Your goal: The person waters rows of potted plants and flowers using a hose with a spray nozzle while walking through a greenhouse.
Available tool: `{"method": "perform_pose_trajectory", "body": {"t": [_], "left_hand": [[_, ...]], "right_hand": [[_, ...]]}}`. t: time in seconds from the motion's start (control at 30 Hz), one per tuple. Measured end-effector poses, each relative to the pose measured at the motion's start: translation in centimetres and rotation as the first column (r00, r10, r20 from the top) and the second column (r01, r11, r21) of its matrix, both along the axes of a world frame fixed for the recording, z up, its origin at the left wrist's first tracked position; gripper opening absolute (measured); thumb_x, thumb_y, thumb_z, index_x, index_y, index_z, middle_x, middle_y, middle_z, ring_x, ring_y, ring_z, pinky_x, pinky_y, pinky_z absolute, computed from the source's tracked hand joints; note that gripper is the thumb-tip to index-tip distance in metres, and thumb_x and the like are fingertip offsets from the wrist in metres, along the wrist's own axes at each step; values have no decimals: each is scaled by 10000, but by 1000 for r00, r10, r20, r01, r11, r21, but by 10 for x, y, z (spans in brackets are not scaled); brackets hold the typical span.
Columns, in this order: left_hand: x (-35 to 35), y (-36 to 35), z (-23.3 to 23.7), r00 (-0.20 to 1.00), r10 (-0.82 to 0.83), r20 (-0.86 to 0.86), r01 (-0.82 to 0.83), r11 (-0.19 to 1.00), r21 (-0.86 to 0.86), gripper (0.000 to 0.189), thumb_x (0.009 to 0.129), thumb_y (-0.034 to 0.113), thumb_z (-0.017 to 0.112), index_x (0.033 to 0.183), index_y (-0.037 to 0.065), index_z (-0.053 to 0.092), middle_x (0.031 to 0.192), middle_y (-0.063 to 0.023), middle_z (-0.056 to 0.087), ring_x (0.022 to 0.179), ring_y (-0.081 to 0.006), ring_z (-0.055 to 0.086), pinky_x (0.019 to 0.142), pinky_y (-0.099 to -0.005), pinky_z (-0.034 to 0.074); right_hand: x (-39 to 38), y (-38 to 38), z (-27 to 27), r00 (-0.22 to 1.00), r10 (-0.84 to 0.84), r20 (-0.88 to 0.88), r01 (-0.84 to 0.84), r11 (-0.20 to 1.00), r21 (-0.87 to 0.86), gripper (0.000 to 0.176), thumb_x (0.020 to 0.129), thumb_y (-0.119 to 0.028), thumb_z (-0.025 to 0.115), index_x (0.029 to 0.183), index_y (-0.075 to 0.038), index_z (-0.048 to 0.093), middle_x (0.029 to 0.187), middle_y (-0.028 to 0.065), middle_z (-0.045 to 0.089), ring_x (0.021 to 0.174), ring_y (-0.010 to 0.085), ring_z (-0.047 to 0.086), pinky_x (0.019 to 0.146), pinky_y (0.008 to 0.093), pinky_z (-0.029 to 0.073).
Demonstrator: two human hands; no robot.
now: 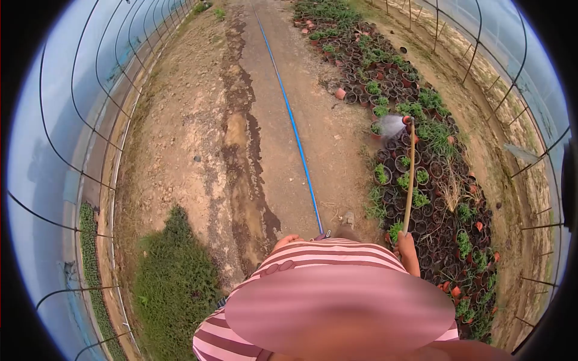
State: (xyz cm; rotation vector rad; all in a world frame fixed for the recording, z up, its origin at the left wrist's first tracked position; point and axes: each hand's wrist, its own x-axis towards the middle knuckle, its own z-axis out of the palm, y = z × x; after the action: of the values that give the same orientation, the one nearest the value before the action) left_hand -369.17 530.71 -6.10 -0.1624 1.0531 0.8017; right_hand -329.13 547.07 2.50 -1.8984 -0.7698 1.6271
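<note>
My right hand (406, 243) is closed around the lower end of a long, light-coloured watering wand (410, 186). The wand reaches forward over potted plants (421, 175), and its red spray head (407, 120) throws a white fan of water (391, 125) to the left. Only a small part of my left hand (288, 240) shows at the front of my striped shirt; its fingers are mostly hidden. A blue hose (293, 120) runs along the path and passes out of sight at my waist, a little right of my left hand.
A dirt path (271, 150) stretches ahead, with a damp strip along its left. Dense green bushes (174, 283) grow at lower left. Several pots lie tipped among the bed on the right. Curved metal ribs and plastic sheeting (54, 120) form the tunnel walls on both sides.
</note>
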Motion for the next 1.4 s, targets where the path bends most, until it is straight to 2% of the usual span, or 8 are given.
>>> {"method": "perform_pose_trajectory", "body": {"t": [0.2,0.4,0.47,0.53,0.67,0.83,1.1,1.4], "left_hand": [[-7,35,-19,984,178,9,-177,983,-49,197,923,122,463,1043,-32,439,784,-83,572,702,-146,557,739,-270,487],[-5,116,-14,974,226,-12,-226,972,-63,198,923,124,460,1039,-35,442,777,-80,571,693,-145,554,728,-269,487],[-4,147,-11,975,219,-19,-220,974,-55,198,923,125,459,1038,-36,443,774,-79,570,690,-145,553,724,-269,487],[-4,175,-8,978,208,-29,-209,977,-46,198,924,126,459,1036,-37,444,772,-79,570,686,-145,552,720,-268,487],[-8,227,-3,985,165,-45,-166,986,-25,199,924,127,457,1033,-38,446,767,-77,569,680,-145,550,713,-268,487],[-25,294,4,993,98,-70,-97,995,12,200,924,129,455,1030,-41,448,761,-75,568,672,-145,548,703,-267,487],[-85,430,-6,997,-35,-63,37,999,30,202,925,132,451,1024,-44,452,751,-72,566,660,-145,544,688,-265,487],[-198,546,-9,997,-58,-57,61,996,61,205,926,135,447,1018,-48,456,741,-68,564,645,-144,539,671,-263,487]], "right_hand": [[-4,87,2,990,108,90,-105,994,-34,224,925,-266,430,886,-70,328,628,25,369,441,101,347,363,267,327],[14,164,13,965,55,-256,-71,996,-56,223,941,-281,439,889,-87,342,651,8,362,469,82,325,393,236,331],[15,182,24,879,-88,-468,74,996,-48,218,946,-272,458,921,-60,417,648,-1,374,480,76,317,400,226,322],[16,194,20,691,-255,-677,255,962,-102,208,947,-251,466,919,-45,469,638,-4,405,476,77,295,390,225,294],[11,220,5,471,-332,-817,334,925,-183,202,944,-237,481,990,-41,469,646,-4,409,470,61,288,365,201,291],[-6,258,15,627,-323,-709,337,933,-126,181,959,-217,444,1006,-44,470,635,-21,314,469,54,268,370,191,239],[-60,319,1,714,-353,-604,320,933,-166,159,954,-190,441,999,-37,442,634,-24,314,478,50,271,373,188,243],[-169,405,-4,692,-402,-600,349,914,-208,159,960,-186,430,981,-29,433,614,-35,306,455,50,261,347,191,242]]}}
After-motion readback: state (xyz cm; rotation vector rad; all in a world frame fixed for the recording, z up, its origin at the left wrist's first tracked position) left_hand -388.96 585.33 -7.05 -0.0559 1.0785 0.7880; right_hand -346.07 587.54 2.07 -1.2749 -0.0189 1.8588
